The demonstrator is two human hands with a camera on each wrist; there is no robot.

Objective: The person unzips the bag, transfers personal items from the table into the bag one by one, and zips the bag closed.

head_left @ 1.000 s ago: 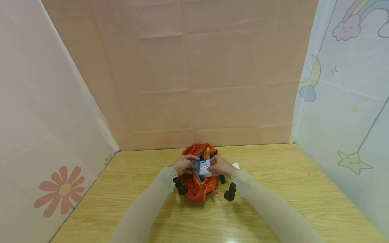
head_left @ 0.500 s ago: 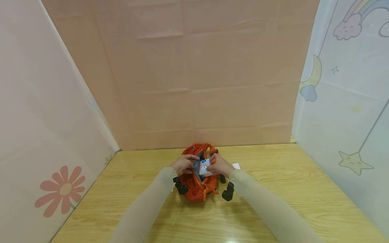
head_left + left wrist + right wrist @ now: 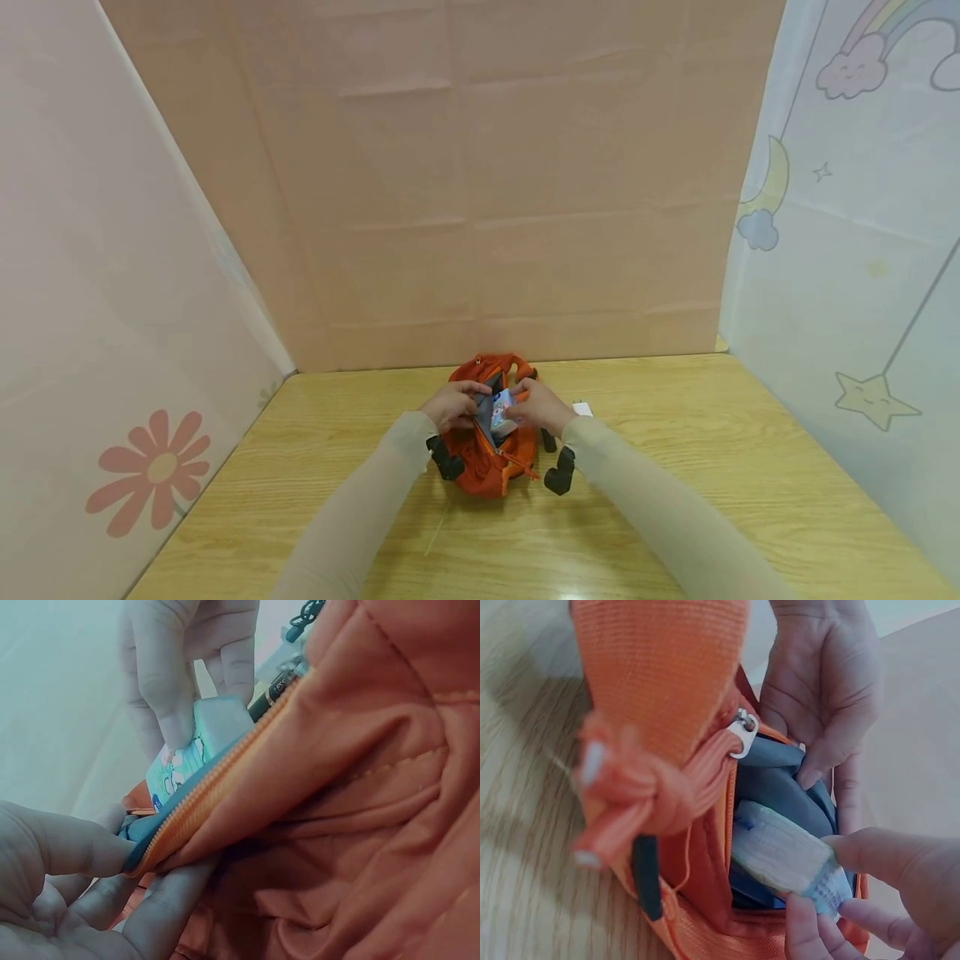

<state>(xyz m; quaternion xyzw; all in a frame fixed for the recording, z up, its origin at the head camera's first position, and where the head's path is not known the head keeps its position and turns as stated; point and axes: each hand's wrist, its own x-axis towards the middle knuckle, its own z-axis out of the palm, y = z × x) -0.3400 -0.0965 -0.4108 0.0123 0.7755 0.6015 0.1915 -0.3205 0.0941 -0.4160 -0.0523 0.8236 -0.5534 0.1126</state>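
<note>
An orange backpack [image 3: 480,477] stands on the table in the head view, its zipped mouth spread wide over a grey lining. My left hand [image 3: 452,407] pinches the near-left edge of that mouth, thumb and fingers on either side of the zipper [image 3: 196,806] in the left wrist view. Between the fingers and thumb of my right hand [image 3: 543,408] is a small tissue pack [image 3: 784,847] with a pale blue cartoon print. It tilts down into the opening, its lower part hidden by the bag's edge in the left wrist view.
A white charger plug [image 3: 582,409] lies on the table right of the bag. Beyond the zipper edge, a dark pen-like item [image 3: 271,696] and a black cord [image 3: 306,619] show. A knotted orange cord [image 3: 649,791] hangs from the metal zipper pull [image 3: 744,735].
My right hand has tipped the tissue pack and shifted it slightly left, into the bag's mouth. My left hand keeps its grip on the edge.
</note>
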